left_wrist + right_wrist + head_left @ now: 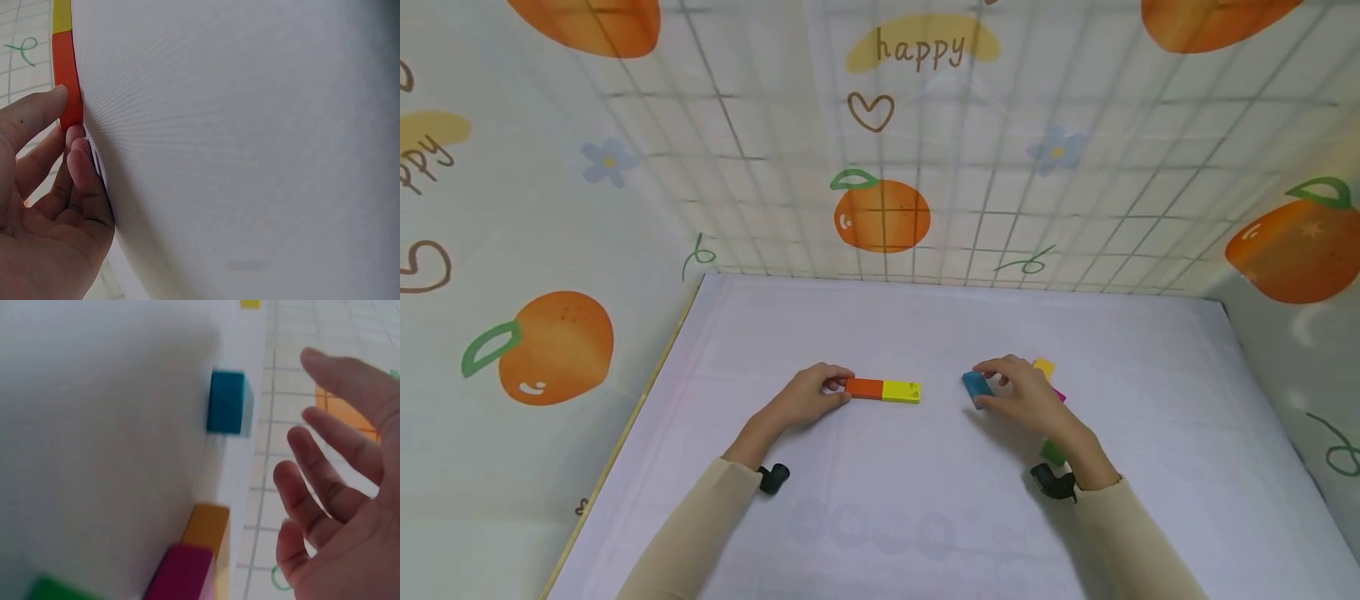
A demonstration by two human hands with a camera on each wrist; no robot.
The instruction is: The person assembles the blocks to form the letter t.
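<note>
An orange-red block and a yellow block lie end to end in a row on the white table. At the row's left end my left hand pinches the orange-red block between thumb and fingers. In the left wrist view its thumb presses on the block's side. My right hand hovers over a blue block, thumb and index finger spread on either side of it. The right wrist view shows those fingers relaxed and apart from the blue block.
Partly hidden behind my right hand and wrist lie an orange-yellow block, a magenta block and a green block. A patterned cloth wall rises along the table's back edge, with similar cloth at both sides.
</note>
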